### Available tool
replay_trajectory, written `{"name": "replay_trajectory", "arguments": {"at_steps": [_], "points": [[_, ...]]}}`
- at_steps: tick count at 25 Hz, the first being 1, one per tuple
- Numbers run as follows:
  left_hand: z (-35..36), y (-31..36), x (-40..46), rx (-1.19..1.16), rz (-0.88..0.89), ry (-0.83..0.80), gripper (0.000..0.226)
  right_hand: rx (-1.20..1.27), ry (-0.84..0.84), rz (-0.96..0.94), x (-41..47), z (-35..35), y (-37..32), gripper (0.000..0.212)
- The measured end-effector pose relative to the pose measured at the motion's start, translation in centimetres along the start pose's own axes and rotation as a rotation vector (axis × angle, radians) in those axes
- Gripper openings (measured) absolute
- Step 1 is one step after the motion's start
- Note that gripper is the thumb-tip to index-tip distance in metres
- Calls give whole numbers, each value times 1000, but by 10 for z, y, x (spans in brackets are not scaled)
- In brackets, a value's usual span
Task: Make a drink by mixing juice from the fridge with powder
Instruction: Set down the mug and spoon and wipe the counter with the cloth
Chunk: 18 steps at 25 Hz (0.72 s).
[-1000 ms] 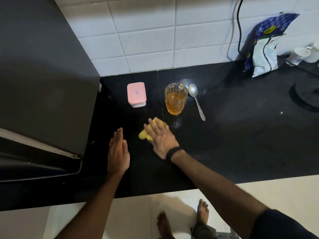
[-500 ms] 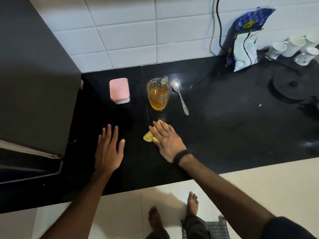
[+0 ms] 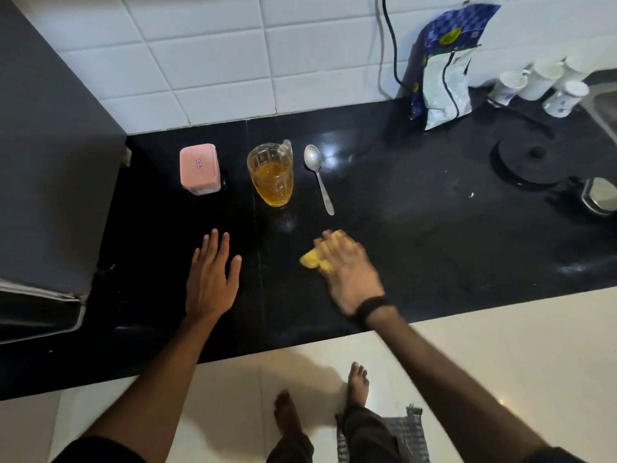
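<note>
A glass mug (image 3: 272, 175) of amber drink stands on the black counter (image 3: 417, 235). Left of it is a small container with a pink lid (image 3: 199, 168). A metal spoon (image 3: 319, 177) lies flat to the right of the mug. My right hand (image 3: 347, 269) presses flat on a yellow cloth (image 3: 312, 260) in front of the spoon; the hand is blurred with motion. My left hand (image 3: 210, 279) rests flat on the counter with fingers spread, holding nothing.
The dark fridge (image 3: 50, 168) stands at the left. A blue and white pouch (image 3: 445, 61) leans on the tiled wall beside a black cable (image 3: 390, 45). White cups (image 3: 541, 85), a black round lid (image 3: 531, 160) and a steel vessel (image 3: 601, 195) are at the right.
My right hand has slid the yellow cloth to the right along the counter. My left hand has spread its fingers and stayed in place. The view has shifted to the right.
</note>
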State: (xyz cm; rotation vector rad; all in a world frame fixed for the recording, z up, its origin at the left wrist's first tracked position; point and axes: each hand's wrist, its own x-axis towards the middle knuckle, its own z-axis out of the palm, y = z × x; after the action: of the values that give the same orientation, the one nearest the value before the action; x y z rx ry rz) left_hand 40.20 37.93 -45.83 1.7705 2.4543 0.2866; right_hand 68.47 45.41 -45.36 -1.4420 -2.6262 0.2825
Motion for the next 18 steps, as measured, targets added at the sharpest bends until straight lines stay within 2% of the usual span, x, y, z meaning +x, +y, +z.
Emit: {"name": "replay_trajectory", "arguments": {"at_steps": [3,6,8,10,11,13,18], "points": [[-2,4,0,4,-16,-6,58,21,33,187,-20,-21,68,59],[-1,2,-1,-2,-39,-11,59,8,69,228,-56,-8,24,66],[0,2,-2,-14,-40,-10,59,94,30,65,-72,13,-40,73],[1,2,-3,-44,-52,-13,58,206,-100,-200,-62,17,-87,74],[1,1,-4,-61,-63,-12,57,217,-178,-294,-48,15,-95,73],[1,1,-7,-107,-89,8,55,163,-194,-375,-13,8,-82,69],[1,5,-25,-176,-204,79,52,66,-42,-73,13,-8,19,65]]}}
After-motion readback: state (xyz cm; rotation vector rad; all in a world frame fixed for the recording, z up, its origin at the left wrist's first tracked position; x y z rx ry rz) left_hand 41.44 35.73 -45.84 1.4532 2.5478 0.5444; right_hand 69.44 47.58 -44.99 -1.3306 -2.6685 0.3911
